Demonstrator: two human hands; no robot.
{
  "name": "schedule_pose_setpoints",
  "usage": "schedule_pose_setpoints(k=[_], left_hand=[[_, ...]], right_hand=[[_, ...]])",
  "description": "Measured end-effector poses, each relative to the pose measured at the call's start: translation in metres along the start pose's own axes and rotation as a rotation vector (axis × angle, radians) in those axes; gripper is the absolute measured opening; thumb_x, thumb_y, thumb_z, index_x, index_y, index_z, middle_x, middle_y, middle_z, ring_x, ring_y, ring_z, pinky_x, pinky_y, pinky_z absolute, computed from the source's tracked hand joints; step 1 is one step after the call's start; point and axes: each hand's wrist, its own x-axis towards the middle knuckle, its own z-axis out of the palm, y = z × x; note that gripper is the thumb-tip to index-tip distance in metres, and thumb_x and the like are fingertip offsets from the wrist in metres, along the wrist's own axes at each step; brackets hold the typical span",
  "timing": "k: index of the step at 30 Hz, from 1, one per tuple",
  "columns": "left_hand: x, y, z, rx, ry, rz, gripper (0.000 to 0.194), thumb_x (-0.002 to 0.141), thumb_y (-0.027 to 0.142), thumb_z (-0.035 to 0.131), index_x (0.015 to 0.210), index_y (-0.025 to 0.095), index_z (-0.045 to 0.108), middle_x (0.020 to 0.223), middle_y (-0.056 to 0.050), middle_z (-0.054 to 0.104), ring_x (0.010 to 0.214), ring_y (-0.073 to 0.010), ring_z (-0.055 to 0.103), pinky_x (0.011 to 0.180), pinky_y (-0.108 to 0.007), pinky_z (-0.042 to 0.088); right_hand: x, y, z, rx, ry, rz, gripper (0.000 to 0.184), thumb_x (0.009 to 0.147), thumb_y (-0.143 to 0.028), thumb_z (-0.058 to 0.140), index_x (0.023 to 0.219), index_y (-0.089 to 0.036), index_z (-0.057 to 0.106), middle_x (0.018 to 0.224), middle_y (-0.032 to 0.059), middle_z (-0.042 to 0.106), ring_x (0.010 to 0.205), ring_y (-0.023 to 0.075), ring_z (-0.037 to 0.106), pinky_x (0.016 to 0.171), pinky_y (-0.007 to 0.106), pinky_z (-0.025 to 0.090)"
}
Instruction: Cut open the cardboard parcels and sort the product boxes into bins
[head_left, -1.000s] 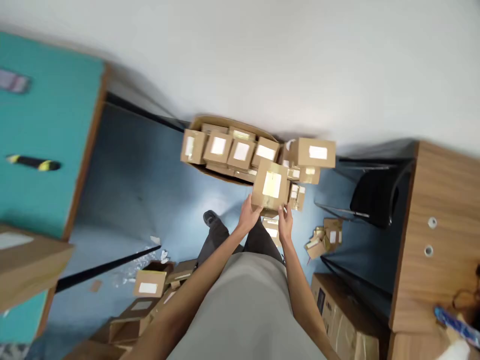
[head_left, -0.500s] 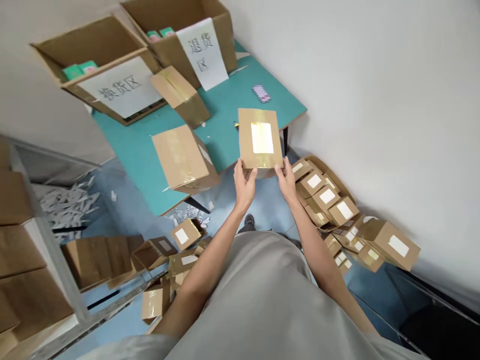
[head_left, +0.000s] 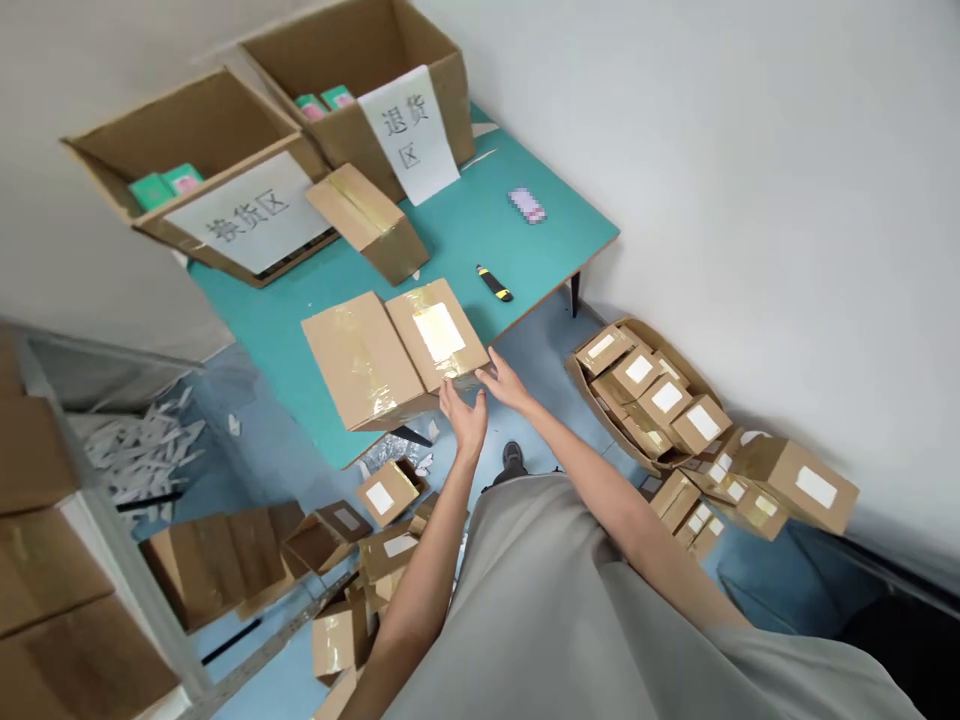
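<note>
A taped cardboard box [head_left: 437, 337] with a white label on top sits at the near edge of the teal table [head_left: 559, 235], pressed close against another taped cardboard box [head_left: 361, 365] on its left. My left hand [head_left: 466, 418] is at the labelled box's near side, fingers stretched toward its edge and thumb apart. By the near right corner is my right hand [head_left: 508, 383], its fingers extended and at or just touching the cardboard. Neither hand wraps around the box. A black and yellow utility knife [head_left: 494, 283] lies to the right of it.
Behind stand two open cartons with Chinese signs, one left [head_left: 251, 215] and one right [head_left: 442, 100], holding green packs. A smaller box [head_left: 371, 222] and a blurred-out phone [head_left: 527, 205] share the table. A carton of labelled parcels [head_left: 637, 385] stands on the floor; opened boxes [head_left: 390, 490] lie lower left.
My view has turned left from the parcel carton to the teal table. The labelled box, held in both hands before, has come down beside the other box, and my fingers have loosened from it.
</note>
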Motion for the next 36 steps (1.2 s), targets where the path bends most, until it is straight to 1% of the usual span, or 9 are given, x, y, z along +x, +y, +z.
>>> schedule_pose_setpoints(k=[2,5,8,11,17,22,27,32,36], left_hand=[[-0.013,0.001,0.015,-0.008,-0.069,0.059,0.07,0.098,0.029,0.072,0.165,0.017,0.052,0.181,-0.023,0.045,0.177,-0.0328,0.031,0.146,-0.05,0.023],[-0.042,0.007,0.052,0.008,-0.26,0.108,0.057,0.101,0.028,0.068,0.157,0.021,0.059,0.175,-0.02,0.054,0.17,-0.031,0.044,0.14,-0.05,0.035],[-0.08,0.018,0.105,0.073,-0.506,0.156,0.052,0.101,0.028,0.067,0.152,0.024,0.063,0.171,-0.017,0.06,0.164,-0.0296,0.053,0.135,-0.048,0.044],[-0.128,0.032,0.171,0.151,-0.714,0.207,0.05,0.1,0.026,0.067,0.15,0.022,0.064,0.17,-0.017,0.061,0.161,-0.0298,0.056,0.134,-0.047,0.045],[-0.264,0.048,0.305,0.278,-1.008,0.198,0.048,0.098,0.023,0.068,0.146,0.018,0.067,0.166,-0.02,0.063,0.162,-0.0329,0.055,0.137,-0.048,0.042],[-0.39,0.044,0.398,0.416,-1.226,0.172,0.046,0.095,0.021,0.07,0.141,0.016,0.07,0.163,-0.022,0.065,0.16,-0.0344,0.057,0.136,-0.051,0.042],[-0.469,0.057,0.469,0.39,-1.41,0.162,0.055,0.095,0.024,0.073,0.149,0.018,0.067,0.166,-0.021,0.064,0.163,-0.0351,0.055,0.136,-0.054,0.042],[-0.498,0.065,0.554,0.307,-1.473,0.107,0.062,0.094,0.025,0.075,0.154,0.018,0.064,0.168,-0.022,0.063,0.162,-0.036,0.057,0.134,-0.055,0.046],[-0.513,0.04,0.639,0.27,-1.498,0.006,0.074,0.092,0.023,0.079,0.162,0.016,0.059,0.174,-0.024,0.056,0.166,-0.0383,0.052,0.137,-0.056,0.041]], right_hand=[[-0.022,0.016,-0.024,0.052,0.061,0.088,0.093,0.1,-0.06,0.079,0.179,-0.023,0.046,0.187,0.0137,0.042,0.171,0.0322,0.045,0.138,0.046,0.043],[-0.077,0.054,-0.078,0.124,0.204,0.218,0.089,0.094,-0.058,0.089,0.171,-0.025,0.059,0.179,0.0141,0.054,0.164,0.0345,0.055,0.135,0.049,0.047],[-0.158,0.104,-0.144,0.224,0.436,0.407,0.086,0.085,-0.054,0.098,0.161,-0.024,0.069,0.17,0.0154,0.064,0.155,0.0358,0.064,0.131,0.051,0.05],[-0.255,0.156,-0.208,0.333,0.663,0.562,0.081,0.082,-0.05,0.102,0.152,-0.018,0.076,0.161,0.0206,0.071,0.145,0.0363,0.072,0.127,0.051,0.054],[-0.445,0.23,-0.301,0.475,0.969,0.707,0.066,0.086,-0.048,0.097,0.14,-0.015,0.08,0.142,0.0212,0.081,0.133,0.0338,0.078,0.121,0.051,0.058],[-0.564,0.271,-0.365,0.534,1.157,0.769,0.06,0.085,-0.044,0.096,0.134,-0.014,0.081,0.138,0.0193,0.083,0.13,0.0318,0.078,0.12,0.052,0.059],[-0.637,0.304,-0.45,0.549,1.289,0.819,0.072,0.09,-0.05,0.09,0.149,-0.013,0.072,0.148,0.0212,0.078,0.135,0.032,0.075,0.121,0.056,0.058],[-0.668,0.361,-0.57,0.441,1.436,0.742,0.077,0.1,-0.049,0.081,0.163,-0.011,0.059,0.168,0.0237,0.064,0.149,0.029,0.067,0.126,0.051,0.053],[-0.681,0.437,-0.663,0.215,1.489,0.783,0.085,0.107,-0.054,0.075,0.171,-0.006,0.047,0.175,0.0276,0.054,0.156,0.0275,0.06,0.129,0.05,0.05]])
